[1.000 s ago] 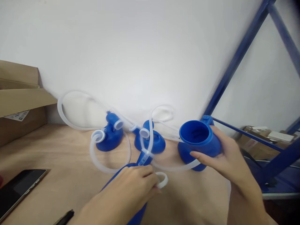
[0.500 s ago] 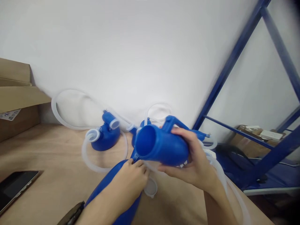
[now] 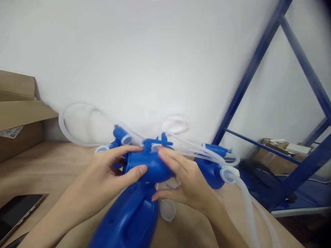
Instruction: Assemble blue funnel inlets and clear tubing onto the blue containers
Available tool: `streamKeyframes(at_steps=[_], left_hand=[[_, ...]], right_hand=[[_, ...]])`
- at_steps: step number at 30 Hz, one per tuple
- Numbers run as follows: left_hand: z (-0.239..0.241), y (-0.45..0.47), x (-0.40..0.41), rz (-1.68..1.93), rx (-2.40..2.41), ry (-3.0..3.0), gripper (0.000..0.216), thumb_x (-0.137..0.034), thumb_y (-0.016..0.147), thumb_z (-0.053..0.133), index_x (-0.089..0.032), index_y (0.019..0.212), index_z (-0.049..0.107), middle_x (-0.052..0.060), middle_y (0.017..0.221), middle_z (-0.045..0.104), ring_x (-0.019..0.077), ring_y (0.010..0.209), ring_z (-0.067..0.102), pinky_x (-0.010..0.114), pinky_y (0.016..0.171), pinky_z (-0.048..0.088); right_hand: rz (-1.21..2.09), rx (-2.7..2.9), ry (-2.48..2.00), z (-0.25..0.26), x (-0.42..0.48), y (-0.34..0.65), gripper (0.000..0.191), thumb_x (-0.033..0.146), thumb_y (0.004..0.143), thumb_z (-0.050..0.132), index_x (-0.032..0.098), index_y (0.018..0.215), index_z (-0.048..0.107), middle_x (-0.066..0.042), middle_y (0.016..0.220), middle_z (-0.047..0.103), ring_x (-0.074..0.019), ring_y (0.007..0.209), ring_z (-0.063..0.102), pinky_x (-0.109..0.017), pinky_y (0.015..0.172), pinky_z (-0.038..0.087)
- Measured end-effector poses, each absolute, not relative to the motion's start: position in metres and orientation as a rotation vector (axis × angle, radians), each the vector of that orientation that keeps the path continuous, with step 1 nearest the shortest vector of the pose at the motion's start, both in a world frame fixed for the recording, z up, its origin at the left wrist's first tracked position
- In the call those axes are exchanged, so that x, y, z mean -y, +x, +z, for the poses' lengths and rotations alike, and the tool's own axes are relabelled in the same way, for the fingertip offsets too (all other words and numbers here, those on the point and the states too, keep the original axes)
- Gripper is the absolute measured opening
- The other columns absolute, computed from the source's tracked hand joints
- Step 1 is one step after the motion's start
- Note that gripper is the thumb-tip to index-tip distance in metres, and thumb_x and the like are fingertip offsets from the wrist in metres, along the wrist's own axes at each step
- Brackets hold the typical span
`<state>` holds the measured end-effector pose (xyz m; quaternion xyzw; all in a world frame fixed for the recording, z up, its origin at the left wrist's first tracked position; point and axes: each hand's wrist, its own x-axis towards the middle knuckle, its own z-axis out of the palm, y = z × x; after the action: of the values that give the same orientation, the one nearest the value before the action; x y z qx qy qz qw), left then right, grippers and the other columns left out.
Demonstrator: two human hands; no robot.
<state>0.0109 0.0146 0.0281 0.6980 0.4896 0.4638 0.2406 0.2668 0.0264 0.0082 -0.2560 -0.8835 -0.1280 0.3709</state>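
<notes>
My left hand [image 3: 113, 175] is closed around the left end of a blue plastic cup [image 3: 155, 167] with a flat bar on its side. My right hand [image 3: 183, 175] grips the cup's other end, fingers over the top and thumb below. The cup lies sideways, just over the neck of a large blue plastic bottle [image 3: 126, 217] with a moulded handle. Whether cup and bottle are joined I cannot tell. A translucent round cap [image 3: 167, 210] lies right of the bottle. The cup's mouth is turned left, partly hidden by my left hand.
Blue bottles with clear hoses stand behind, one at right [image 3: 210, 172] and a partly hidden one at left [image 3: 120, 132]. A phone [image 3: 19, 213] lies at left, before a cardboard box [image 3: 23, 112]. A blue metal frame [image 3: 248, 75] rises at right against the white wall.
The cup has moved left and down, and its mouth has swung from facing me to facing left. My left hand has gone from the bottle's neck to the cup.
</notes>
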Motion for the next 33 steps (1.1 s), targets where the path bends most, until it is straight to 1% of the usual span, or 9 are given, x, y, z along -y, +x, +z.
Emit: streamKeyframes(at_steps=[2, 5, 7, 11, 14, 19, 23, 27, 33], left_hand=[[0.033, 0.005, -0.017, 1.327, -1.37, 1.826, 0.06, -0.069, 0.073, 0.078, -0.028, 0.117, 0.079, 0.004, 0.103, 0.084, 0.029, 0.085, 0.08, 0.034, 0.072, 0.067], [0.04, -0.009, -0.02, 1.361, -1.368, 1.704, 0.065, -0.072, 0.072, 0.079, -0.026, 0.118, 0.078, 0.004, 0.108, 0.084, 0.0299, 0.094, 0.08, 0.034, 0.077, 0.067], [0.043, -0.014, -0.021, 1.366, -1.363, 1.69, 0.066, -0.072, 0.071, 0.079, -0.025, 0.117, 0.079, 0.003, 0.108, 0.084, 0.0295, 0.096, 0.08, 0.032, 0.078, 0.067], [0.043, -0.013, -0.018, 1.389, -1.39, 1.699, 0.068, -0.074, 0.071, 0.079, -0.024, 0.118, 0.079, 0.002, 0.106, 0.084, 0.0293, 0.095, 0.08, 0.032, 0.079, 0.067], [0.042, -0.009, -0.016, 1.346, -1.39, 1.673, 0.072, -0.075, 0.072, 0.078, -0.022, 0.121, 0.078, 0.004, 0.106, 0.084, 0.0318, 0.098, 0.08, 0.035, 0.079, 0.067], [0.042, -0.003, -0.018, 1.308, -1.418, 1.631, 0.078, -0.079, 0.069, 0.077, -0.023, 0.123, 0.078, 0.005, 0.11, 0.084, 0.0327, 0.1, 0.08, 0.038, 0.086, 0.066], [0.04, -0.002, -0.021, 1.306, -1.421, 1.666, 0.076, -0.078, 0.072, 0.076, -0.023, 0.124, 0.078, 0.005, 0.114, 0.084, 0.0331, 0.105, 0.079, 0.038, 0.088, 0.066], [0.037, -0.003, -0.02, 1.307, -1.455, 1.704, 0.074, -0.079, 0.072, 0.076, -0.025, 0.123, 0.079, 0.003, 0.107, 0.085, 0.0323, 0.098, 0.081, 0.036, 0.082, 0.067], [0.042, -0.002, -0.012, 1.357, -1.488, 1.699, 0.074, -0.08, 0.066, 0.078, -0.025, 0.114, 0.083, 0.002, 0.098, 0.086, 0.033, 0.094, 0.081, 0.035, 0.078, 0.068]], right_hand=[[-0.352, 2.121, -0.699, 0.006, -0.029, 0.268, 0.08, 0.055, 0.088, 0.081, 0.024, 0.153, 0.048, -0.016, 0.137, 0.073, -0.0318, 0.128, 0.071, -0.047, 0.104, 0.063], [-0.421, 2.009, -0.651, 0.005, -0.034, 0.272, 0.033, 0.034, 0.098, 0.076, 0.025, 0.128, 0.066, -0.01, 0.115, 0.082, -0.0254, 0.107, 0.08, -0.039, 0.093, 0.067], [-0.483, 2.005, -0.593, 0.004, -0.035, 0.272, 0.019, 0.023, 0.1, 0.072, 0.025, 0.119, 0.07, -0.009, 0.112, 0.083, -0.024, 0.103, 0.081, -0.037, 0.091, 0.068], [-0.661, 1.973, -0.573, 0.003, -0.036, 0.27, 0.033, 0.011, 0.1, 0.066, 0.027, 0.128, 0.069, -0.009, 0.117, 0.083, -0.026, 0.109, 0.08, -0.039, 0.095, 0.068], [-0.729, 1.968, -0.574, 0.001, -0.039, 0.272, 0.037, 0.008, 0.1, 0.063, 0.028, 0.13, 0.069, -0.008, 0.114, 0.084, -0.0258, 0.106, 0.081, -0.036, 0.093, 0.068], [-0.617, 1.984, -0.637, 0.0, -0.047, 0.278, 0.035, 0.008, 0.103, 0.055, 0.027, 0.129, 0.069, -0.009, 0.114, 0.083, -0.0247, 0.102, 0.082, -0.036, 0.089, 0.069], [-0.607, 1.995, -0.652, -0.001, -0.05, 0.28, 0.032, 0.008, 0.103, 0.053, 0.024, 0.127, 0.069, -0.01, 0.113, 0.083, -0.0251, 0.101, 0.081, -0.037, 0.089, 0.067], [-0.538, 2.017, -0.697, 0.002, -0.048, 0.281, 0.024, 0.011, 0.105, 0.054, 0.023, 0.12, 0.068, -0.008, 0.106, 0.083, -0.0234, 0.095, 0.081, -0.035, 0.085, 0.066], [-0.325, 2.052, -0.735, 0.006, -0.042, 0.281, 0.014, 0.025, 0.107, 0.058, 0.026, 0.12, 0.065, -0.008, 0.12, 0.081, -0.0241, 0.11, 0.078, -0.038, 0.093, 0.063]])
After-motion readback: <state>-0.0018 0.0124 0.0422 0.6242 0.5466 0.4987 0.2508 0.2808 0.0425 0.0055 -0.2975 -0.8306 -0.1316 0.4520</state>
